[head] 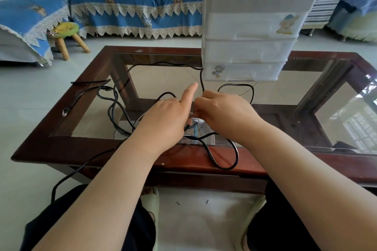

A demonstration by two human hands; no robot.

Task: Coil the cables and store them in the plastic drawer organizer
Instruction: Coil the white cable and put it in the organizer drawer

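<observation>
Glass counter [85,128], sofa behind. Organizer [244,51] at far edge; before it, loose black cable [120,108]. Left hand [167,116], right hand [224,112]: fingers pinching cable. Advisable: even loops, steady tension.

The drawer organizer [251,32] stands on the glass table [61,144] at its far right; cables [120,96] sprawl left and before it, one perhaps touching its base.

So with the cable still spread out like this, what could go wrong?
The black cable loops over itself on the glass table, so pulling could tighten a knot. One run hangs off the near edge and could snag. Another touches the drawer organizer, which a tug might shift.
</observation>
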